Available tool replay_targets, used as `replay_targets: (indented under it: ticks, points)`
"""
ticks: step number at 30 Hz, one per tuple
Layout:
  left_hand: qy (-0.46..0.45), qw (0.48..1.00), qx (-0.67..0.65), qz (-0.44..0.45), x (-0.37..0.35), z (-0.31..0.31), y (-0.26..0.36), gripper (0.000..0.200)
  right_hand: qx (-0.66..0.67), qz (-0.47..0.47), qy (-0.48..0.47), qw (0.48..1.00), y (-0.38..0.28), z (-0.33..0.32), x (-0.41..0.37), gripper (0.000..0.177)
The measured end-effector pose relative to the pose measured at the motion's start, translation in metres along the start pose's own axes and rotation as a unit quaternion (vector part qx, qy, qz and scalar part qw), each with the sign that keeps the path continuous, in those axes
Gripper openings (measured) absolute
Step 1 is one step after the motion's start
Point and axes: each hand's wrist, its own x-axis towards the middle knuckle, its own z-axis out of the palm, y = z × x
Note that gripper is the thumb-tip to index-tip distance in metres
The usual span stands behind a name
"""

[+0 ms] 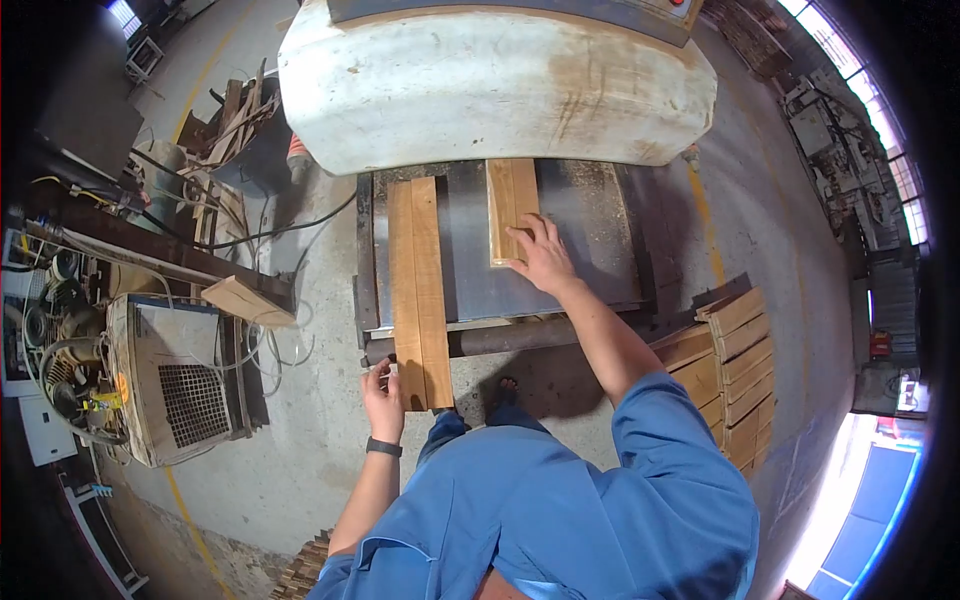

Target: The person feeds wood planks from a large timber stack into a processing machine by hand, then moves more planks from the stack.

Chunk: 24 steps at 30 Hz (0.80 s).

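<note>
As wood is handled at the machine table [585, 250], each hand is set on a separate piece.
Head view: the long boards [418, 280] are laid lengthwise on the table's left side, with the near end overhanging the table's front edge. That end is gripped at its left corner by the left hand [384, 400], fingers closed on it. The short board [510, 200] is laid at the table's far middle, its far end hidden under the machine hood [500, 90]. It is pressed by the right hand [541, 258], palm flat, fingers spread, nothing clasped. Judged: the short board is partly fed in, the long boards not yet. A stack of boards [735, 370] is seen right of the table, state unclear.
</note>
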Motion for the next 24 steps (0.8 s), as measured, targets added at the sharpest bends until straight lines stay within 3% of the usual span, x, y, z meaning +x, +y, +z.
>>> replay_targets:
  ticks: [7, 10, 11, 12, 13, 14, 16, 17, 20, 21, 24]
  points:
    - [-0.085, 0.995, -0.023, -0.051, 0.012, 0.014, -0.068, 0.054, -0.082, 0.062, 0.047, 0.994, -0.021, 0.003, 0.019, 0.064]
    - [-0.110, 0.990, -0.021, -0.081, 0.016, 0.013, -0.056, 0.068, 0.028, 0.077, 0.098, 0.992, -0.061, 0.008, -0.003, 0.057]
    - [-0.121, 0.986, -0.027, -0.109, 0.016, 0.013, -0.047, 0.070, 0.052, 0.059, 0.154, 0.985, -0.079, 0.022, -0.022, 0.044]
    - [-0.133, 0.981, -0.034, -0.137, 0.016, 0.011, -0.043, 0.072, 0.133, 0.094, 0.122, 0.979, -0.108, 0.023, -0.049, 0.038]
    - [-0.124, 0.985, -0.064, -0.103, 0.022, 0.025, -0.074, 0.078, 0.208, 0.116, 0.114, 0.965, -0.127, 0.043, -0.076, 0.037]
    - [-0.136, 0.983, -0.076, -0.102, 0.025, 0.030, -0.079, 0.079, 0.264, 0.161, 0.041, 0.950, -0.147, 0.058, -0.103, 0.044]
    - [-0.158, 0.977, -0.097, -0.101, 0.031, 0.036, -0.084, 0.082, 0.309, 0.250, -0.136, 0.907, -0.173, 0.084, -0.140, 0.067]
    - [-0.168, 0.980, -0.051, -0.091, 0.035, 0.041, -0.090, 0.084, 0.401, 0.298, -0.196, 0.844, -0.177, 0.098, -0.146, 0.078]
    - [-0.129, 0.991, 0.004, -0.032, 0.020, 0.047, -0.062, 0.079, 0.641, 0.325, -0.060, 0.692, -0.186, 0.147, -0.158, 0.092]
    - [-0.127, 0.991, -0.014, -0.036, 0.016, 0.049, -0.052, 0.077, 0.605, 0.323, -0.038, 0.727, -0.196, 0.111, -0.155, 0.087]
    - [-0.130, 0.989, -0.061, -0.028, 0.002, 0.047, -0.030, 0.069, 0.505, 0.305, -0.051, 0.806, -0.191, 0.085, -0.157, 0.081]
